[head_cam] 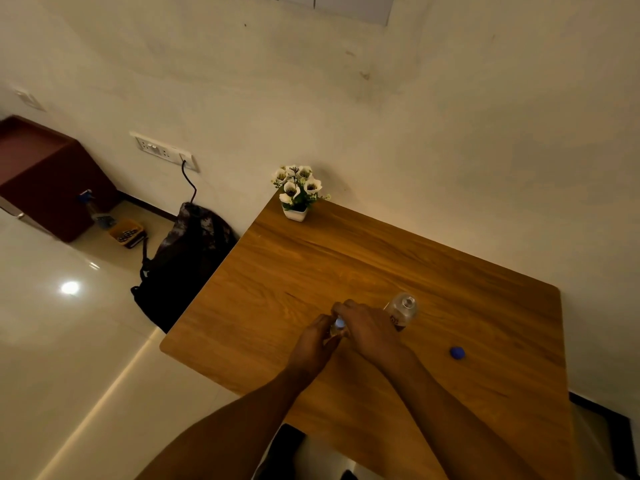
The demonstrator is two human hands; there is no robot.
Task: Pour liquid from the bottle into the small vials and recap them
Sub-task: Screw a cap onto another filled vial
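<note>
Both hands share the grip: left hand [317, 337] steadies a small clear glass vial [336, 329] upright on the wooden table [467, 306], right hand [363, 327] pinching its cap; the uncapped clear plastic bottle [401, 310] stands just right.

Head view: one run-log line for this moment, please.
stage: capping vial | left hand: holds vial | right hand: fingers on its top | bottle: open, upright on table | blue cap: loose, right

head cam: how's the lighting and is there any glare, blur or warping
Head view: dim, warm yellow light; a bright glare spot on the glossy floor; wide-angle warping bends the wall and tilts the table; the vial between the left hand and right hand is small and soft.
</note>
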